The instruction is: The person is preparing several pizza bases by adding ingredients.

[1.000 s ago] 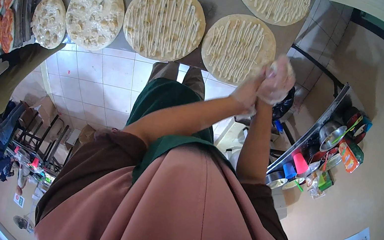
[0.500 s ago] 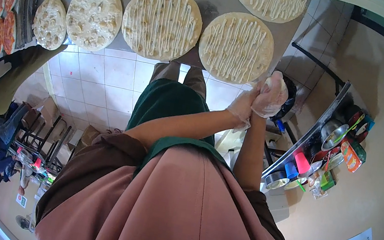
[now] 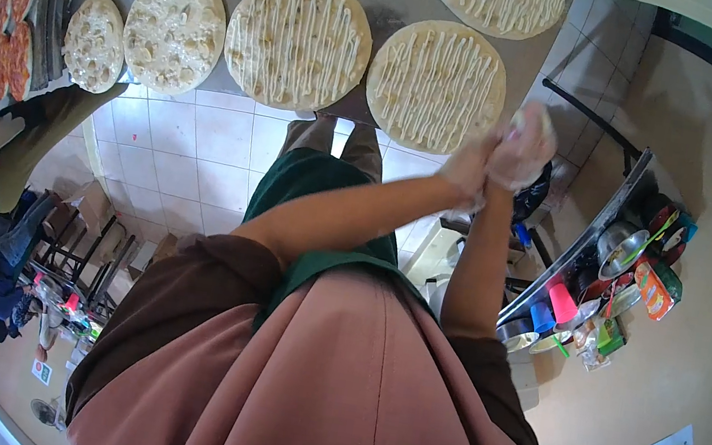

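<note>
My left hand (image 3: 468, 168) and my right hand (image 3: 524, 147), both in clear plastic gloves, are pressed together beyond the front right edge of the table. Both look closed, the right around something whitish that blur and the gloves hide. Nearest to them lies a round flat dough base (image 3: 438, 86) striped with thin white sauce lines. To its left is another striped base (image 3: 298, 44). Farther left, a dough base (image 3: 173, 33) carries pale chunks in a white spread, with a smaller one (image 3: 94, 43) beside it.
The grey metal table (image 3: 390, 6) holds several more bases at the back. Red-topped pizzas (image 3: 4, 60) lie at the far left, near another person's sleeve (image 3: 63, 130). To the right, a narrow side table (image 3: 579, 235) bears a steel bowl (image 3: 620, 246), cups and packets.
My joined hands have moved slightly up and to the right, away from the nearest base, and are now blurred. The bases lie as before.
</note>
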{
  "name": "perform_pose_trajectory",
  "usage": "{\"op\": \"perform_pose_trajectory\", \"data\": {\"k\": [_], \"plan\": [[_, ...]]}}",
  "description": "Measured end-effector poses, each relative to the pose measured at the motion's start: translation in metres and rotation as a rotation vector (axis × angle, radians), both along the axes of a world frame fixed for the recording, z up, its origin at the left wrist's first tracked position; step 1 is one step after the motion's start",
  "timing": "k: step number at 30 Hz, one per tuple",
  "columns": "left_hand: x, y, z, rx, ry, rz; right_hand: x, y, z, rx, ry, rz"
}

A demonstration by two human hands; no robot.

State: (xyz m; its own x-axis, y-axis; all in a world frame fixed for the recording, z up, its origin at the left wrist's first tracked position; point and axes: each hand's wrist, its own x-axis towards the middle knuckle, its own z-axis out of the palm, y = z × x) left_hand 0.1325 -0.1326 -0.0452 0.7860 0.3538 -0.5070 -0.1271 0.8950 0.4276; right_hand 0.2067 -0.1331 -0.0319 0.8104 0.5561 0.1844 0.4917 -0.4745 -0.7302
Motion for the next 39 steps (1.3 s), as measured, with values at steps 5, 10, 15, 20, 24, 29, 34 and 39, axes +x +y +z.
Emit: {"op": "perform_pose_trajectory", "data": {"k": [5,10,15,20,24,29,34,39], "plan": [[-0.005,-0.004,0.026,-0.499,0.006,0.072,-0.008,-0.016,-0.004,0.155,0.168,-0.132],[0.025,0.044,0.033,-0.188,0.005,-0.032,0.041,0.031,0.000,0.043,-0.414,0.033],[0.011,0.008,-0.007,0.014,0.034,-0.032,0.022,-0.001,-0.012,-0.161,-0.523,0.126],[0.002,-0.001,0.031,-0.327,0.004,0.161,0.010,-0.032,-0.022,0.042,0.308,-0.109],[0.025,0.056,0.063,-0.225,0.068,-0.049,0.038,0.013,-0.009,-0.067,-0.747,0.080],[0.019,0.036,0.030,0.167,0.164,-0.149,0.034,0.004,-0.013,-0.011,-0.166,0.058],[0.008,-0.002,0.038,-0.482,0.019,0.053,0.014,-0.035,-0.009,-0.077,-0.379,0.146],[0.026,0.027,0.005,-0.222,0.010,0.031,0.019,0.032,0.014,0.523,0.616,-0.145]]}}
